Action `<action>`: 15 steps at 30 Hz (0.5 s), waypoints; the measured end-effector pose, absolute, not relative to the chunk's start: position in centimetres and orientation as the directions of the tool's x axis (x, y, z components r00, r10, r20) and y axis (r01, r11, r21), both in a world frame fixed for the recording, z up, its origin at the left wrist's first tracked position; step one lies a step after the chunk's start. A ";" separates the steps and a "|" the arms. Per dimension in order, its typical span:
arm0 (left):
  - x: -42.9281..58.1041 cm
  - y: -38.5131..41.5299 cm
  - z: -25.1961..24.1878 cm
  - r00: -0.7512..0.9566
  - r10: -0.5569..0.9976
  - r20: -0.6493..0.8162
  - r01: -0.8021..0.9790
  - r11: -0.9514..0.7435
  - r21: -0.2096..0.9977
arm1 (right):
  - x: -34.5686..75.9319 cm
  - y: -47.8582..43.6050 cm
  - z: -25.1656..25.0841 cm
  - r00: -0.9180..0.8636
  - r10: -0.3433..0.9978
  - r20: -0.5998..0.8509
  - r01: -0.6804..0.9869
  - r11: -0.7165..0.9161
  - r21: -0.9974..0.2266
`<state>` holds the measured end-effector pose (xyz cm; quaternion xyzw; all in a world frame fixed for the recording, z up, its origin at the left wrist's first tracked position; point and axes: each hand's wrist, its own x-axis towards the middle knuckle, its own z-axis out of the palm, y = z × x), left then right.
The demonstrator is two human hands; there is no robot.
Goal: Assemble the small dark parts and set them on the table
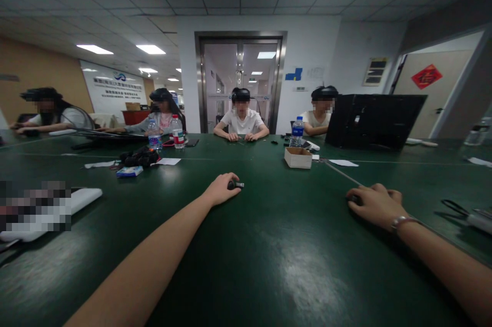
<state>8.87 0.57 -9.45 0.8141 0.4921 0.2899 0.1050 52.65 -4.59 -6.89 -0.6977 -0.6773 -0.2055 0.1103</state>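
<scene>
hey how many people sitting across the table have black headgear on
4: one person at far left, another person near the red-labelled bottle, a third before the glass doors, and a fourth just left of the black monitor. The monitor may hide others.

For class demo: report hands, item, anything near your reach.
Left hand: on black piece, silver end out. Right hand: over dark object. Box farther off.

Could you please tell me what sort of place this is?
Probably an office: there is a large green table, a black monitor standing on it, and a white wall sign with printed writing.
</scene>
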 end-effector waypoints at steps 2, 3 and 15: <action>8.9 0.5 -9.4 0.348 0.861 0.371 0.741 -0.495 0.453 | 52.4 -4.9 -6.5 0.004 0.929 0.370 0.994 -0.044 0.099; 8.9 0.5 -9.4 0.353 0.858 0.373 0.741 -0.500 0.449 | 52.1 -5.0 -6.2 0.000 0.927 0.375 0.994 -0.041 0.099; 11.2 2.6 -10.0 0.216 0.926 0.310 0.676 -0.371 0.637 | 38.6 -5.7 -7.3 -0.422 0.833 0.359 0.899 0.435 0.049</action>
